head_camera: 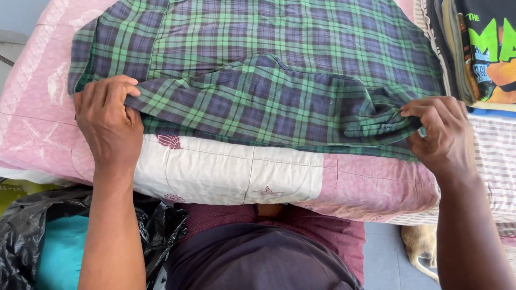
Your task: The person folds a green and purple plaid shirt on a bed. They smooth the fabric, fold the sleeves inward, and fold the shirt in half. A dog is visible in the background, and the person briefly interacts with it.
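Observation:
A green and navy plaid shirt (258, 70) lies spread across a pink and white quilted surface (226, 172). My left hand (107, 123) pinches the shirt's near edge at the left, fingers curled over the fabric. My right hand (438, 134) grips a bunched fold of the same shirt at the right, close to the collar area. The cloth between the two hands is folded over on itself along the near edge.
A stack of folded clothes (478, 48) with a dark printed shirt on top sits at the upper right. A black plastic bag (32, 231) holding teal cloth lies at the lower left. A striped cloth (500, 161) covers the right side.

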